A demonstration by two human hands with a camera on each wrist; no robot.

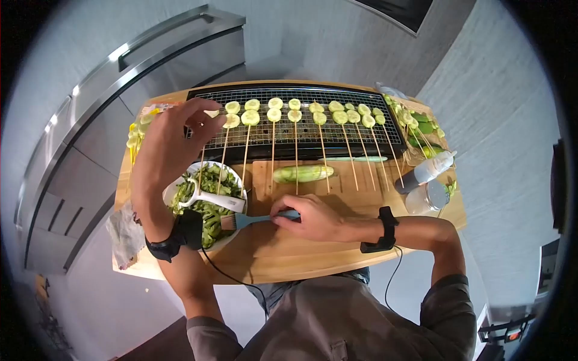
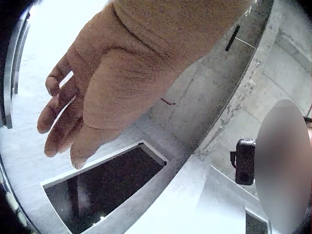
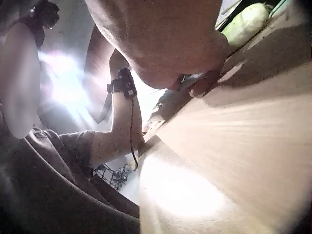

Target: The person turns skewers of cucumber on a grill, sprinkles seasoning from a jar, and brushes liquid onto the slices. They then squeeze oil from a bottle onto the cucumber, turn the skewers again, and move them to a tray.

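Observation:
My right hand grips the blue handle of a basting brush low over the wooden table, bristles pointing left over the bowl's edge. In the right wrist view my right hand hides the brush. My left hand is raised at the grill's left end, fingers loosely bent and holding nothing; the left wrist view shows the bare palm. Skewers of round cucumber slices lie in a row across the wire-topped grill, sticks toward me. A white peeler rests over a bowl of green peelings.
A part-peeled cucumber lies on the cutting board before the grill. At right stand a squeeze bottle of dark sauce and a glass jar. More skewered slices lie right of the grill. Crumpled plastic sits at the left edge.

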